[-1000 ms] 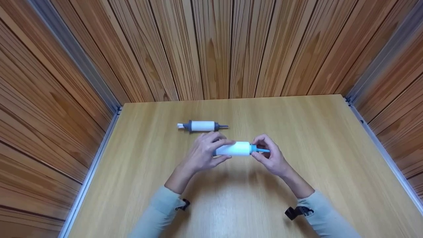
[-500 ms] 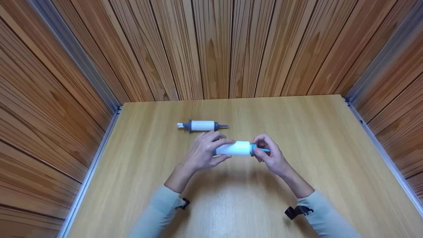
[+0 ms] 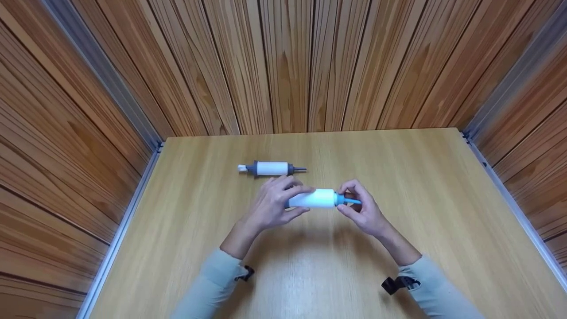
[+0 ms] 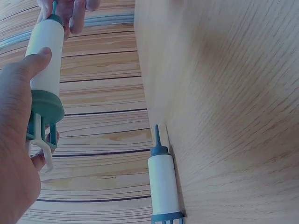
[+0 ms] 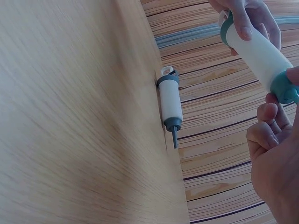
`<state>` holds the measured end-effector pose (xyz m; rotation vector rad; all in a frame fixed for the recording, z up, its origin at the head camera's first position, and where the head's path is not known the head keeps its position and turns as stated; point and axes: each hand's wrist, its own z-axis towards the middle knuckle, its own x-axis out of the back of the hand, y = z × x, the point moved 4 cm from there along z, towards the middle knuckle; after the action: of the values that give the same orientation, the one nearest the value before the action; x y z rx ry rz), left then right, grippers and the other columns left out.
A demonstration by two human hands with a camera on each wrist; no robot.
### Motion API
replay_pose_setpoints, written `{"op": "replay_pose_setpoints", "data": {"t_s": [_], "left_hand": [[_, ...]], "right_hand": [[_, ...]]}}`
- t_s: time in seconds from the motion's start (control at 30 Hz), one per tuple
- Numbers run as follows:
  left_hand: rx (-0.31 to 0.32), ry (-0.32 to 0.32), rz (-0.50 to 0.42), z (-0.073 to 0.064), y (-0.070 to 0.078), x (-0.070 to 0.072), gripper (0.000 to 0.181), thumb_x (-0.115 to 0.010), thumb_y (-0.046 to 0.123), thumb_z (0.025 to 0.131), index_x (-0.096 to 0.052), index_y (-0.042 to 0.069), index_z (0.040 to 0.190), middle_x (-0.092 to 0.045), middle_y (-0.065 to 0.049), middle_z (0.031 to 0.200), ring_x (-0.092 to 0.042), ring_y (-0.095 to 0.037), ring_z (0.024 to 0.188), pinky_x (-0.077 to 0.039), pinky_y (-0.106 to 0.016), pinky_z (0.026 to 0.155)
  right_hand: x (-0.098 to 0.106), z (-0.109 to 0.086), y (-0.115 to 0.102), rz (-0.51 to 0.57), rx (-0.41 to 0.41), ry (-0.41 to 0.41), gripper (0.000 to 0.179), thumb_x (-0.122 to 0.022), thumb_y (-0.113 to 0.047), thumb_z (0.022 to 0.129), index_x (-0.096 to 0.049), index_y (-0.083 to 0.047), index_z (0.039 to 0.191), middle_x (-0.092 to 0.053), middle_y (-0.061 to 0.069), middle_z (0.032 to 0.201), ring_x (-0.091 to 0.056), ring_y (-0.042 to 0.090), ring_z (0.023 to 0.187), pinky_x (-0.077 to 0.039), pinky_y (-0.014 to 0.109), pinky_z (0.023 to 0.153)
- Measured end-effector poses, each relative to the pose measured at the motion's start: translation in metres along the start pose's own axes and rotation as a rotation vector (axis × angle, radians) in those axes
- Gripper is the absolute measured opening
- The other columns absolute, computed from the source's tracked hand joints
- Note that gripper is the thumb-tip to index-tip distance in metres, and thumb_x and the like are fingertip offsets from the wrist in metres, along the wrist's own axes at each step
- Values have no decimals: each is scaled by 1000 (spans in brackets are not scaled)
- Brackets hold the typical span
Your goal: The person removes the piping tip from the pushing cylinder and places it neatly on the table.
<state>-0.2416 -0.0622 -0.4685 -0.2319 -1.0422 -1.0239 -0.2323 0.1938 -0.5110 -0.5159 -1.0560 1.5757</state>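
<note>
In the head view my left hand grips a white syringe-like tube by its barrel, holding it roughly level above the table. Its teal end collar and a white looped piece show below the thumb in the left wrist view. My right hand pinches the blue-green nozzle cap at the other end between thumb and fingers. The cap's thin spout points right, into the right palm. Whether the cap is loose on the barrel I cannot tell.
A second, similar white tube with dark grey-teal ends lies on the table just behind my left hand, spout to the right. The wooden table is bounded by plank walls at the back and sides.
My right thumb moved up over the nozzle cap, then back down to its lower edge, while the fingers shifted around it. My left hand and the second tube stay in place.
</note>
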Motion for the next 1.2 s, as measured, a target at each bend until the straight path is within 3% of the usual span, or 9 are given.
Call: {"op": "replay_pose_setpoints", "data": {"t_s": [0.27,0.47,0.7,0.83,1.03,1.2], "left_hand": [[1,-11,18,1,0,0,47,-91,38,97,-78,25,140,-77,-5,131,-75,-27,120,-62,-48,104],[-8,-6,23,1,1,-1,46,-91,37,96,-79,25,139,-78,-5,129,-75,-27,118,-62,-49,105],[-2,-9,0,0,0,-1,46,-92,37,96,-79,24,139,-78,-6,130,-75,-28,119,-62,-49,105],[-5,-7,-2,0,0,0,46,-91,37,97,-79,24,139,-78,-5,130,-75,-28,119,-62,-49,105],[-7,-7,5,0,-1,1,45,-89,38,98,-79,24,139,-78,-5,130,-75,-27,119,-62,-48,105],[-5,-16,8,2,-1,2,45,-88,40,99,-78,24,140,-78,-6,131,-75,-27,119,-62,-48,105]], "right_hand": [[-1,4,1,75,22,-1,19,-49,18,103,-46,17,122,-60,-11,100,-51,5,71,-42,17,60],[0,2,2,29,-43,21,14,-52,14,107,-50,13,121,-69,-14,99,-62,0,80,-47,20,64],[0,3,0,39,-6,5,21,-59,17,102,-52,15,121,-67,-10,106,-63,2,92,-55,18,78],[0,3,-1,-1,9,9,24,-65,17,99,-56,13,121,-66,-6,110,-64,2,95,-59,19,78],[0,3,-2,-29,5,14,29,-65,20,95,-55,13,122,-65,-12,115,-65,2,97,-60,19,78],[0,4,-1,27,10,16,25,-57,19,99,-51,16,123,-63,-11,108,-60,2,89,-54,18,75]]}}
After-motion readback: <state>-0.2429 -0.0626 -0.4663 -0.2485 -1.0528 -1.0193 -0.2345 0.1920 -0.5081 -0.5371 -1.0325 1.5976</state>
